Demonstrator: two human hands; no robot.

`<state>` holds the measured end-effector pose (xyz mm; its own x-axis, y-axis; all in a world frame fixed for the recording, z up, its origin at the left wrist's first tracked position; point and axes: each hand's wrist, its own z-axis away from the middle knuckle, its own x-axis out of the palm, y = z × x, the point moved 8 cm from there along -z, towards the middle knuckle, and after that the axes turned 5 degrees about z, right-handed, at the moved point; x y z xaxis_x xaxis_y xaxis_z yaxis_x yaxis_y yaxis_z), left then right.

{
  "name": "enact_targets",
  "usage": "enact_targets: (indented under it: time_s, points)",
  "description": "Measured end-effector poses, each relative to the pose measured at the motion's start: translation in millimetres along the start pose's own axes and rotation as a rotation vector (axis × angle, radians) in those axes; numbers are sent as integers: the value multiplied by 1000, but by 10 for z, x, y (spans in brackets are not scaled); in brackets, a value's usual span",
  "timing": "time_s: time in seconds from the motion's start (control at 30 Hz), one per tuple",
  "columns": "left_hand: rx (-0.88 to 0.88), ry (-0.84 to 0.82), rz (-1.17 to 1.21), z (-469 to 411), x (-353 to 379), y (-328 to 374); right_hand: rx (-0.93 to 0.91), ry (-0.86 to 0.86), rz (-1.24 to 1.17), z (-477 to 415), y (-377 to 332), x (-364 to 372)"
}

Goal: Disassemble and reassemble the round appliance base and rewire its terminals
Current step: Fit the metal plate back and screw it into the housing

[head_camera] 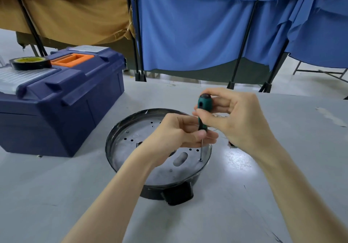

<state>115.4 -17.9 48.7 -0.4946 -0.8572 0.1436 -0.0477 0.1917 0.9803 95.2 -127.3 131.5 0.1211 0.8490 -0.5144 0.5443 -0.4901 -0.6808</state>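
Note:
The round appliance base (pixel 120 141) lies on the grey table, a black ring around a perforated metal plate, with a black tab at its front. A green and black screwdriver (pixel 202 114) stands upright over it, its tip on a screw (pixel 200 160) near the right rim. My right hand (pixel 239 118) grips the top of the handle. My left hand (pixel 180 133) pinches the lower handle and shaft, steadying it. The middle of the plate is hidden under my left hand.
A dark blue toolbox (pixel 62 99) with an orange handle stands at the left, a roll of black tape (pixel 30 62) on its lid. A small dark part (pixel 231 144) lies right of the base. Blue and tan curtains on black stands hang behind the table.

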Motion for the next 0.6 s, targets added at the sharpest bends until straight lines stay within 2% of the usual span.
enact_targets:
  time_s: [0.07,0.17,0.23,0.3,0.37,0.4,0.47,0.53,0.6]
  points:
    - [33,59,-39,-9,18,-5,7,154,80,15,16,-5]
    - [54,97,-69,-66,56,-30,52,317,359,55,29,-19]
    - [6,62,-51,-80,27,-33,122,239,387,19,131,-38]
    - [-41,-17,-26,-63,17,-37,148,39,168,-8,175,27]
    - [-67,-98,-37,-33,53,-39,80,-107,0,-11,104,102]
    - [-70,-112,-38,-26,67,-37,34,-119,-22,-15,62,112]
    - [-52,-45,-27,-16,39,-18,10,4,30,-28,26,56]
    - [24,95,-54,-6,-42,36,-4,185,184,-12,9,-33]
    - [88,156,-126,0,-47,80,-52,318,345,32,-50,-51]
